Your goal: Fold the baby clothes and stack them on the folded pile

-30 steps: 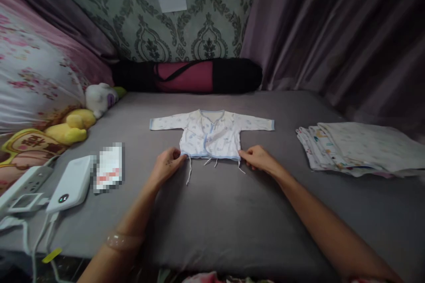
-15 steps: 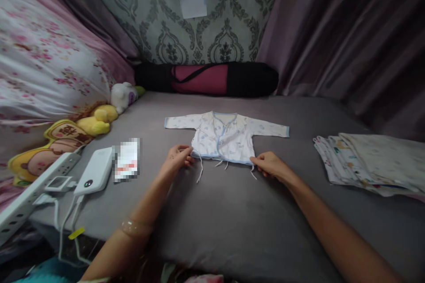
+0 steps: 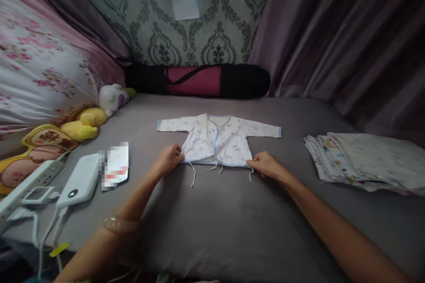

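Note:
A small white baby shirt (image 3: 229, 143) with a pale blue print and blue edging lies spread on the grey sheet (image 3: 219, 216), its sleeves stretched out to both sides. White tie strings hang from its lower hem. My left hand (image 3: 168, 158) pinches the hem's left corner between thumb and fingers. At the opposite corner, my right hand (image 3: 265, 164) grips the hem the same way. The front panels meet near the middle, with a small gap at the bottom.
Folded baby clothes (image 3: 372, 159) are stacked at the right. On the left lie a white power bank (image 3: 81, 179), a blurred-out packet (image 3: 115, 166), a power strip (image 3: 29, 190) with cables, and plush toys (image 3: 83, 124). A black and maroon long bag (image 3: 195, 80) rests against the wall.
Both hands keep hold of the hem; its corners are pulled a little wider apart, and the lower edge looks straighter. The whole view has shifted slightly.

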The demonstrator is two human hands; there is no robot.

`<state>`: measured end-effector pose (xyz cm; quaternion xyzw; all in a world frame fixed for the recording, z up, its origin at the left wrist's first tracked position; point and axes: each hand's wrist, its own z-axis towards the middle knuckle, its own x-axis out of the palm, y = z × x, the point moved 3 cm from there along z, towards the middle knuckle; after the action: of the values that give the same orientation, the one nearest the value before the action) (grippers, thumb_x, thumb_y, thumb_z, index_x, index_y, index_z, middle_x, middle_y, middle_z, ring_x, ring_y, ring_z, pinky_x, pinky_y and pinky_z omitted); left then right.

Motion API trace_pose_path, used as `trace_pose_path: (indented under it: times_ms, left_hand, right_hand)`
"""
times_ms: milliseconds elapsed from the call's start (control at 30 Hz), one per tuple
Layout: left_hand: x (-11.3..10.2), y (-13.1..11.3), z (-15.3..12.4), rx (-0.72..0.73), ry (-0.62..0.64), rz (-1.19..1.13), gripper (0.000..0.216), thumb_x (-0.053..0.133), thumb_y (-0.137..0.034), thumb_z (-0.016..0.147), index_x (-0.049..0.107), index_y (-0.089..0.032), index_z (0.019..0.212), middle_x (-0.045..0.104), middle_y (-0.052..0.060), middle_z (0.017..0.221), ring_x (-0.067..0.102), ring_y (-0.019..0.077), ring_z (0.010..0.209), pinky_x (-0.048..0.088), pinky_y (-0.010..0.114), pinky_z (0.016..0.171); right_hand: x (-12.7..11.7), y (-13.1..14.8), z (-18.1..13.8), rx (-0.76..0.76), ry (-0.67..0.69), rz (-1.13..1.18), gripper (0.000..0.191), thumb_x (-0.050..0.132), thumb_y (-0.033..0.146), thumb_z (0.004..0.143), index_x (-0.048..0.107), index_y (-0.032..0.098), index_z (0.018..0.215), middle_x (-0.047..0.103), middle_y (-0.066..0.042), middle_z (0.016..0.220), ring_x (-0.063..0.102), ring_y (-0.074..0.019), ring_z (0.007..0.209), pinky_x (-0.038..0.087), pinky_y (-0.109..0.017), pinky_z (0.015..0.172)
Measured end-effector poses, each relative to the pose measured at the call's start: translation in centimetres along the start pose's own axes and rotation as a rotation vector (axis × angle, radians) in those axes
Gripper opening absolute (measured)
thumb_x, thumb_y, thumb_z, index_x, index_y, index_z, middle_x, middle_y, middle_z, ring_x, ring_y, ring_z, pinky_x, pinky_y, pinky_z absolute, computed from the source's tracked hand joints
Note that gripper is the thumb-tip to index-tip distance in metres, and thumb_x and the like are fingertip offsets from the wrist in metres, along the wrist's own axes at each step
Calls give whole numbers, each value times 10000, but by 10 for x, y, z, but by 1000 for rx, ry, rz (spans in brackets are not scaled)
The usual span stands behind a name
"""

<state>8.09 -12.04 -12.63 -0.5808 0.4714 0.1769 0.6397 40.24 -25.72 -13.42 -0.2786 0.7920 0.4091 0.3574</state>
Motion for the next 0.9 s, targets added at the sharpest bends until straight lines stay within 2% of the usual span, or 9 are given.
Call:
trace_pose_path:
  times_ms: [133,267,433,467,533,600,633,767,900]
  left_hand:
    - [1,-7,-8,69,1,178,216,478,-287,814,518,-205,1009,600,7,723,565,179,701,391,264,640]
    - [-2,-26,-16,76,-35,438,202,472,-244,845,534,-171,1023,606,97,924,584,224,809,399,292,673]
    - [7,-68,-15,342,-88,421,192,443,-251,895,586,-186,1004,598,105,990,574,225,915,410,295,764]
    - [12,-76,-12,380,-78,374,199,432,-261,905,601,-195,987,611,94,968,578,215,905,411,284,756]
    - [21,-89,-1,397,-40,286,208,439,-268,905,635,-202,927,641,82,923,592,202,872,411,267,726]
    - [29,-98,14,353,-2,227,211,462,-255,885,664,-195,868,671,83,884,610,202,841,410,262,701]
    - [32,-100,22,316,7,208,213,472,-245,874,676,-188,853,683,87,871,618,206,830,411,264,695]
    - [38,-102,47,187,-7,151,222,487,-185,838,705,-156,872,709,109,894,636,219,864,423,270,718]
    - [41,-102,65,126,-29,57,233,499,-104,805,710,-134,899,716,106,949,634,205,927,432,255,772]
  right_hand:
    - [4,-3,2,-31,15,-16,376,516,437,805,602,165,559,500,1,373,460,-100,343,266,-199,386]
    - [6,-3,4,-64,47,-35,391,517,461,820,598,167,575,499,5,382,484,-106,354,273,-197,390]
    - [-4,4,2,-75,97,-134,403,535,479,824,607,169,578,535,-18,436,538,-138,432,306,-219,440]
    - [-8,8,2,-99,49,-170,401,536,492,830,624,170,607,570,-32,487,565,-153,489,327,-227,471]
    - [-17,17,5,-184,-163,-225,345,512,455,871,669,174,749,656,-69,689,611,-185,672,381,-244,573]
    - [-22,26,9,-306,-394,-270,256,455,315,924,668,174,946,665,-103,949,594,-204,896,407,-261,724]
    - [-20,28,12,-358,-447,-302,249,425,233,932,652,171,1014,643,-113,1038,566,-206,975,399,-267,788]
    - [-12,33,29,-375,-372,-477,298,386,108,910,666,166,993,615,-120,1067,520,-224,1029,376,-288,843]
    - [-24,62,49,-303,-468,-398,298,392,185,928,683,157,980,632,-128,1078,536,-219,1035,368,-272,829]
